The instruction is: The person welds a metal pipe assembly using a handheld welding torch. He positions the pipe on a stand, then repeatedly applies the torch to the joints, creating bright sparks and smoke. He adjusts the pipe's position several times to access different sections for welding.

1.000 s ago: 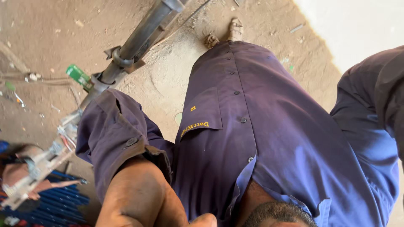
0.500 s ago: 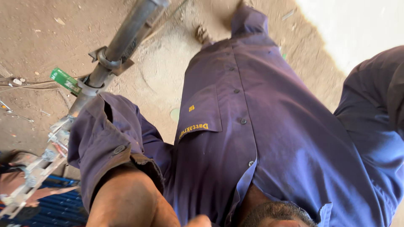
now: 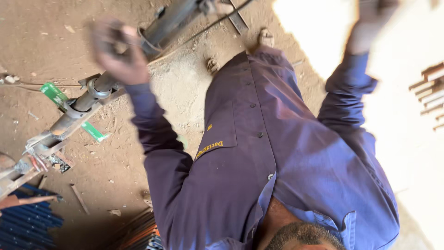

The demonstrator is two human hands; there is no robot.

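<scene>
I look down my own front, a dark blue work shirt (image 3: 259,153) with a chest pocket. My left hand (image 3: 113,51) is raised at the upper left and blurred. Its fingers look curled, and it sits in front of a long grey metal pipe (image 3: 99,90) that runs slantwise over the dirt floor. Whether it touches the pipe I cannot tell. My right hand (image 3: 372,21) is lifted at the top right, blurred against a glaring bright patch. What it holds, if anything, is unclear.
The pipe rests in a metal clamp frame (image 3: 39,148) at the left. Green scraps (image 3: 55,92) lie beside it, and a blue ribbed sheet (image 3: 25,222) fills the lower left corner. Stacked metal bars (image 3: 430,90) show at the right edge. My shoes (image 3: 264,36) are on the dirt.
Both arms have swung up and outward; the left forearm, earlier bent close under the camera, now reaches up toward the pipe. The right hand has come into view at the top.
</scene>
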